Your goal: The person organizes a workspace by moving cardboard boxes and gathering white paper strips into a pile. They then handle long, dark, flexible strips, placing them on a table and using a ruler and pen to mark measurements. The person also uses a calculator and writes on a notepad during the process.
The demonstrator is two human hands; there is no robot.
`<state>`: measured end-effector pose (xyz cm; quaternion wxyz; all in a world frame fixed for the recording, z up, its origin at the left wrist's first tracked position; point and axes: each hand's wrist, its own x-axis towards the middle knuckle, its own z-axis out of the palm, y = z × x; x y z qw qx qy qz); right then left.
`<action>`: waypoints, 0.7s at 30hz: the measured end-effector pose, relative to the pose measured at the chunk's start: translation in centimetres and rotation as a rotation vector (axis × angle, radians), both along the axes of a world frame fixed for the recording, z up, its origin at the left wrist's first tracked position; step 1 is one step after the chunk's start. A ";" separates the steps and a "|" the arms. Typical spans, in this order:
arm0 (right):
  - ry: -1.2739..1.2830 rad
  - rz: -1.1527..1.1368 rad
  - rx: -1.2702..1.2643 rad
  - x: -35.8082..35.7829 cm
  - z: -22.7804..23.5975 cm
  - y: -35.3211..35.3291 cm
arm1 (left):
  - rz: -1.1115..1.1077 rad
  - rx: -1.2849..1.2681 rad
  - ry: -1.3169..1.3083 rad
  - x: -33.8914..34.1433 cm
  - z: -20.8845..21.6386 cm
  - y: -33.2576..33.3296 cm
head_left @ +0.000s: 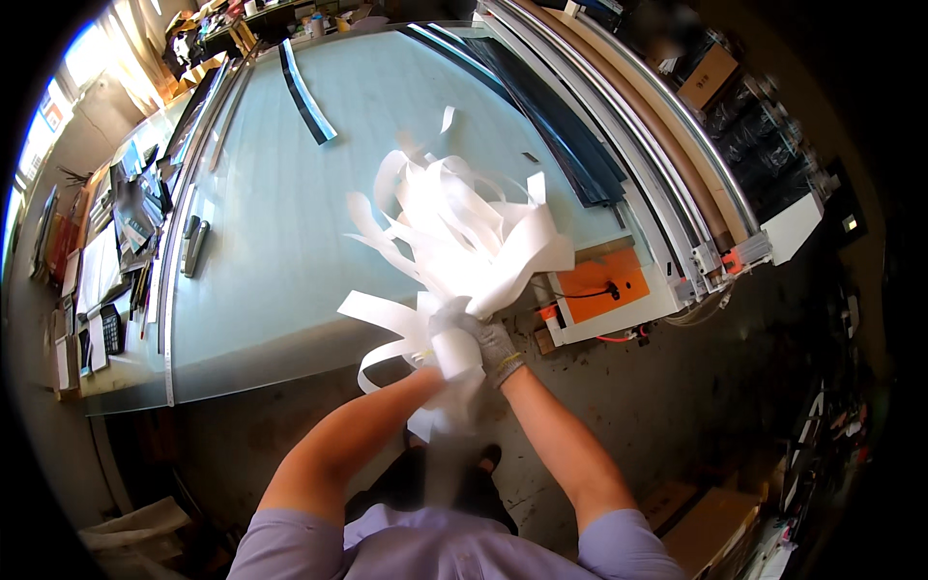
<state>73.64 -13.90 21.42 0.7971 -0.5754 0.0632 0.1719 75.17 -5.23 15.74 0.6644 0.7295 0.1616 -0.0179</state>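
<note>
A loose bundle of white paper strips (pixel 459 227) fans out above the near corner of a big pale green cutting table (pixel 280 203). Both my hands wear grey work gloves and meet at the bundle's lower end. My right hand (pixel 495 346) is closed around the gathered strips from the right. My left hand (pixel 435 360) grips the same bunch from the left and is mostly hidden by the paper. Loose loops of strip (pixel 379 319) hang down to the left of my hands, over the table's edge.
A black and white strip (pixel 307 95) lies at the far end of the table. Dark sheets (pixel 570 130) and long metal rails (pixel 667 174) run along its right side, ending at an orange-topped box (pixel 607 287). A cluttered bench (pixel 111 261) lines the left. Cardboard boxes (pixel 710 527) sit on the floor at lower right.
</note>
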 end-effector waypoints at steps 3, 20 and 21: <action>0.009 -0.092 0.114 -4.7 -0.1 -3.6 | -0.121 0.263 -0.217 -5.6 4.7 -3.5; -0.169 -0.924 0.031 -46.0 5.6 -49.8 | -0.777 0.284 -0.685 -39.8 8.3 -54.3; -0.175 -0.936 -0.010 -47.6 5.9 -52.9 | -0.827 0.254 -0.705 -41.0 8.6 -57.5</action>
